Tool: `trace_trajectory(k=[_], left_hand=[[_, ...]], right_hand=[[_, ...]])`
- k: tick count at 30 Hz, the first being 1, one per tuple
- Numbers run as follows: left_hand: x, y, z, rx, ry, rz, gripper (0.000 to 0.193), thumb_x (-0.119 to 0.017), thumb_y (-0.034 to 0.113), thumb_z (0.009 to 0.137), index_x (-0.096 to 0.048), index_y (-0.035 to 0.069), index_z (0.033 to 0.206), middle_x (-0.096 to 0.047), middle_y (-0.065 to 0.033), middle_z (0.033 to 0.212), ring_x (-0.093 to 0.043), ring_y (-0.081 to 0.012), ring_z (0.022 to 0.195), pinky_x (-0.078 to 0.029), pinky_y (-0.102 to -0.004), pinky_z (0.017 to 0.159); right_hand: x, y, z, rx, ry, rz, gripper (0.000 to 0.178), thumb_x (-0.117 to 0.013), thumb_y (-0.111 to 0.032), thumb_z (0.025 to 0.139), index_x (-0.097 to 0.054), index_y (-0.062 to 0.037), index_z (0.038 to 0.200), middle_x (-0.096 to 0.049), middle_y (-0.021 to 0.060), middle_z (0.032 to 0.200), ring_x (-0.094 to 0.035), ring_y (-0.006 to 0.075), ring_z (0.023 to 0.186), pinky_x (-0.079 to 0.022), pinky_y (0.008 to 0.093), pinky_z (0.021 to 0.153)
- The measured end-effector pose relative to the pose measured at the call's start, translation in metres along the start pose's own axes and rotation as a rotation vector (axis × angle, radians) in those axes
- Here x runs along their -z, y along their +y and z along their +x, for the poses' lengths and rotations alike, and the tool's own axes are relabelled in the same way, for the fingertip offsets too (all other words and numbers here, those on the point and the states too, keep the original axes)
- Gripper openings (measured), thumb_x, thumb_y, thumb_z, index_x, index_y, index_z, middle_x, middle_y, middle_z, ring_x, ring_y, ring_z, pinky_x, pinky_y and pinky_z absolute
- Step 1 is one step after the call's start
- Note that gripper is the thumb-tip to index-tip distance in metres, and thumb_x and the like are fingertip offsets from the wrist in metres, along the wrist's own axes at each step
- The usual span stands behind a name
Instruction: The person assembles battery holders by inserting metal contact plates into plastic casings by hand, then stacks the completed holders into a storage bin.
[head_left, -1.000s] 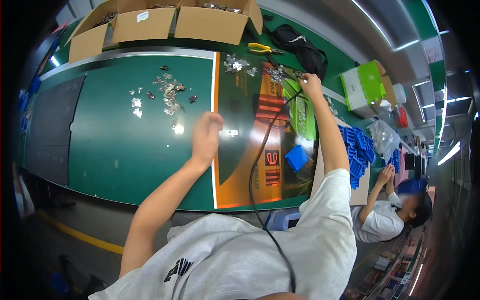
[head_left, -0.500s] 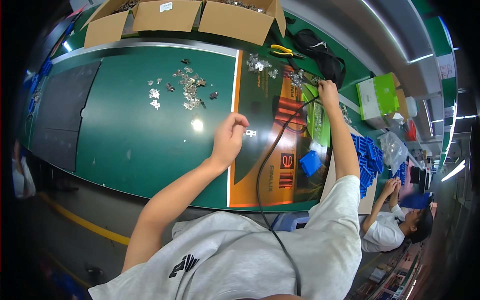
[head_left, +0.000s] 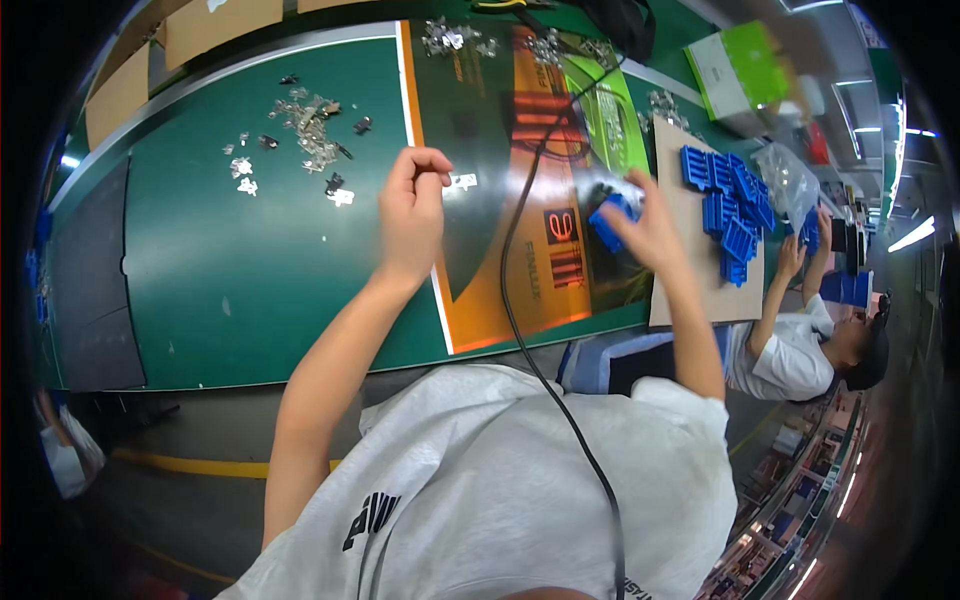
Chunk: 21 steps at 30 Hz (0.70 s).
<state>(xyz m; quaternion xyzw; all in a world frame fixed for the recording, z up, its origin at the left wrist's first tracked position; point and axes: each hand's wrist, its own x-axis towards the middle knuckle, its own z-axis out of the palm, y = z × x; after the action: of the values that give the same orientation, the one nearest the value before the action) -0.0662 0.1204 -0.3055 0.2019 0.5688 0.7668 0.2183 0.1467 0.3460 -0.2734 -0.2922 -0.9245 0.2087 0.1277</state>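
Observation:
My left hand (head_left: 412,218) is held over the edge of the printed orange-and-dark sheet (head_left: 480,290), fingers curled. Whatever they may hold is hidden. Beside its fingertips a small silvery metal piece (head_left: 462,182) lies on the sheet. My right hand (head_left: 652,228), blurred by motion, is at a blue plastic block (head_left: 604,226) on the sheet's right part. Thumb and fingers are apart, and the thumb overlaps the block's edge; contact cannot be made out. A black cable (head_left: 512,290) runs from the far right across the sheet and over my shirt.
Small metal parts (head_left: 315,135) lie scattered on the green table (head_left: 230,310), with more piles along the sheet's far edge. Blue blocks (head_left: 735,205) are heaped on cardboard (head_left: 690,290) at right. A green-and-white box (head_left: 735,75) stands beyond. A co-worker (head_left: 800,350) sits at right.
My right hand has come back from the metal parts at the far right to the blue block, its fingers opening. The left hand stays curled beside the silvery piece. The whole view has shifted.

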Motion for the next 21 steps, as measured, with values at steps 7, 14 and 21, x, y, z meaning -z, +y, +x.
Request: trace_trajectory(k=[7, 14, 21], left_hand=[[-0.002, -0.01, -0.007, -0.015, -0.039, 0.068, 0.015, -0.039, 0.0, 0.086, -0.054, 0.002, 0.086, -0.05, -0.0008, 0.076, -0.044, -0.0056, 0.069, -0.036, -0.0207, 0.06], [-0.002, -0.016, -0.002, -0.029, -0.013, 0.093, 0.014, -0.039, 0.0, 0.085, -0.054, 0.003, 0.087, -0.048, 0.0008, 0.076, -0.041, -0.0046, 0.066, -0.034, -0.0198, 0.058], [-0.006, -0.019, -0.005, -0.042, -0.09, 0.144, 0.015, -0.04, -0.001, 0.084, -0.054, 0.002, 0.087, -0.049, -0.0004, 0.076, -0.042, -0.0063, 0.068, -0.037, -0.0207, 0.062]], right_hand=[[-0.014, -0.004, -0.031, -0.365, 0.231, 1.107, 0.048, -0.059, -0.035, 0.089, -0.048, -0.0015, 0.122, -0.055, 0.0188, 0.119, -0.058, 0.0284, 0.099, -0.046, 0.0404, 0.086], [-0.034, -0.022, 0.025, -0.256, -0.238, 2.177, 0.058, -0.034, -0.049, 0.093, -0.046, -0.0016, 0.125, -0.048, 0.0229, 0.13, -0.054, 0.029, 0.09, -0.044, 0.0351, 0.066], [-0.053, -0.034, 0.015, -0.364, -0.297, 2.263, 0.058, -0.036, -0.036, 0.085, -0.043, 0.0055, 0.126, -0.038, 0.0287, 0.136, -0.047, 0.0396, 0.116, -0.046, 0.0446, 0.09]])
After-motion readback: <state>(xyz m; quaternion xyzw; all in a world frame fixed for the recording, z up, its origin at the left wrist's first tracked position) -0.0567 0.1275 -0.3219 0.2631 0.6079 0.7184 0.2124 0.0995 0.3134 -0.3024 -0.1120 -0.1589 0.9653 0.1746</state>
